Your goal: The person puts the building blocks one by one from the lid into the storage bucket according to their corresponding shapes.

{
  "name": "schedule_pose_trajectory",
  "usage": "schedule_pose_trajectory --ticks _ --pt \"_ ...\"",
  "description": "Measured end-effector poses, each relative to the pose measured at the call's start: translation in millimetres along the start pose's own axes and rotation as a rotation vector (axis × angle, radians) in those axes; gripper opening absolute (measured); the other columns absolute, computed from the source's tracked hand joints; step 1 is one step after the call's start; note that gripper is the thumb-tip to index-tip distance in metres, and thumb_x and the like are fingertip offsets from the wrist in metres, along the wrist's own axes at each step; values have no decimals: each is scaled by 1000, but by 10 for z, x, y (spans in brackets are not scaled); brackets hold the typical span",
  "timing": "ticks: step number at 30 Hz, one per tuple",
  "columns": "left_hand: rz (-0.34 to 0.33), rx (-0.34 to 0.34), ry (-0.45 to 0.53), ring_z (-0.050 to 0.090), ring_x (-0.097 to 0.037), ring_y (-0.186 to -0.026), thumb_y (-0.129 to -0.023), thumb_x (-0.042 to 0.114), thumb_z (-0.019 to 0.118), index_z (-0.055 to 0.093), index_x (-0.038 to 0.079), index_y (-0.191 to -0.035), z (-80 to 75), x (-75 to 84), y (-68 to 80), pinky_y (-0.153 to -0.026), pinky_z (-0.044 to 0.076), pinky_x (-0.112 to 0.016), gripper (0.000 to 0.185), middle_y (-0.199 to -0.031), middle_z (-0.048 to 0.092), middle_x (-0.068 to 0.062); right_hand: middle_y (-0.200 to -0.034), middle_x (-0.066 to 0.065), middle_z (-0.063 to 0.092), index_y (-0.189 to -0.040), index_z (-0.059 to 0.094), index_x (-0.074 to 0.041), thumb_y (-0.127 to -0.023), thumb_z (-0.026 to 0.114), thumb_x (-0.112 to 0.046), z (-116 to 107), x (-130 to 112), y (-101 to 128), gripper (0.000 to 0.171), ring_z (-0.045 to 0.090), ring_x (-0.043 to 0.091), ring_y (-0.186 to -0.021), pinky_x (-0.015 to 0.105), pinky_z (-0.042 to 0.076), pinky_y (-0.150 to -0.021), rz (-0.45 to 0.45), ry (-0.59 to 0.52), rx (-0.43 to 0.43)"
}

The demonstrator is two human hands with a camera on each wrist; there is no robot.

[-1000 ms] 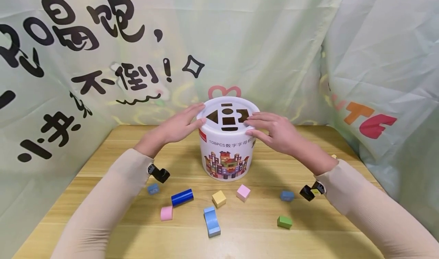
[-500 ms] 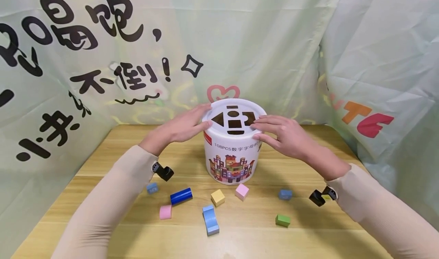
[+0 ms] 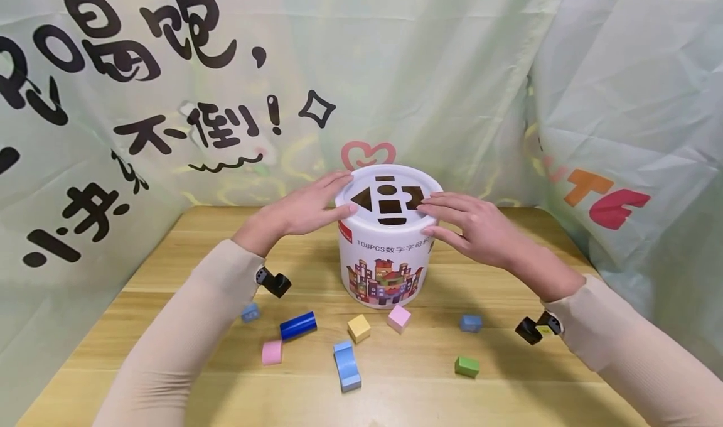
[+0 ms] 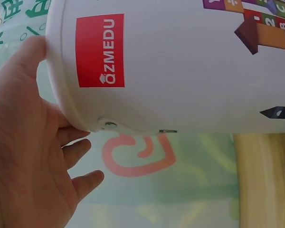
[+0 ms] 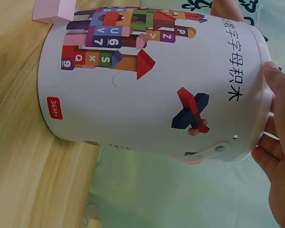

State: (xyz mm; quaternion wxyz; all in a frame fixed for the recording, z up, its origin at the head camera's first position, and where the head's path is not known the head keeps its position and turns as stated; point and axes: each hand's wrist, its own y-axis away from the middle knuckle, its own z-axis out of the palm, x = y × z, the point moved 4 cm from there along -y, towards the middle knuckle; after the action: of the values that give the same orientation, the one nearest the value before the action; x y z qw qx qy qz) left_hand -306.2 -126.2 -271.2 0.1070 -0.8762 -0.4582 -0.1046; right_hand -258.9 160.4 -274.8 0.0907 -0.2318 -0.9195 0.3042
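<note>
Touching opposite sides of the lid [image 3: 375, 202], the left grip [image 3: 305, 208] and right grip [image 3: 474, 226], each with fingers and thumb spread apart, have the white bucket [image 3: 384, 254] between and below them, about equally near both, long axis vertical, upright on the desk [image 3: 407, 377], printed cloth [image 3: 469, 100] beyond.

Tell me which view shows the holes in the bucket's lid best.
The head view: it looks down onto the lid, so the shaped holes show from above. Both wrist views look at the bucket from the side, giving only the lid's outer edge and none of the holes.
</note>
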Motion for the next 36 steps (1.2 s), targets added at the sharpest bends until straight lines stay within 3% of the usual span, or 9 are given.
schedule_pose_trajectory --ticks 7,12,16,20,25,30,36 --pt "0 11 40 18 -27 -146 -95 68 37 15 19 -159 24 -41 -11 -113 25 -53 83 -163 12 0 -130 12 61 -128 64 -4 -92 69 -34 4 -13 59 48 56 33 -119 54 46 -96 -25 23 16" --pt "-6 17 64 24 -28 -144 -95 67 37 16 18 -158 56 -47 9 -111 29 -54 83 -162 14 -3 -130 12 61 -129 63 -5 -99 47 -54 -9 -22 106 59 57 33 -118 54 48 -94 -29 37 44" --pt "3 25 68 24 -28 -144 -96 66 37 16 17 -158 51 -46 4 -112 28 -52 82 -162 15 -5 -129 11 61 -128 63 -5 -99 40 -57 -89 14 154 64 58 33 -116 54 48 -92 2 47 60" --pt "4 20 63 24 -28 -145 -96 65 38 17 17 -158 41 -37 -11 -112 28 -51 82 -162 15 -4 -128 9 61 -131 62 -8 -98 53 -49 -224 102 263 53 57 31 -116 53 47 -92 75 45 32" --pt "-3 23 62 26 -29 -144 -95 66 39 18 16 -158 24 -24 -8 -111 28 -52 83 -162 17 -6 -125 9 62 -133 61 -12 -89 74 -28 -386 249 450 49 56 30 -115 53 46 -92 188 51 -25" --pt "-17 28 66 26 -28 -144 -95 67 40 19 16 -158 8 -18 0 -112 28 -52 84 -162 17 -4 -124 10 62 -131 62 -11 -85 77 -17 -508 395 643 49 56 31 -115 54 44 -92 296 45 -80" --pt "-14 29 63 27 -29 -143 -94 68 39 19 17 -158 21 -13 -1 -111 29 -53 85 -162 18 -5 -128 14 60 -134 60 -11 -89 74 -20 -556 601 950 49 54 35 -117 56 43 -91 464 19 -171"
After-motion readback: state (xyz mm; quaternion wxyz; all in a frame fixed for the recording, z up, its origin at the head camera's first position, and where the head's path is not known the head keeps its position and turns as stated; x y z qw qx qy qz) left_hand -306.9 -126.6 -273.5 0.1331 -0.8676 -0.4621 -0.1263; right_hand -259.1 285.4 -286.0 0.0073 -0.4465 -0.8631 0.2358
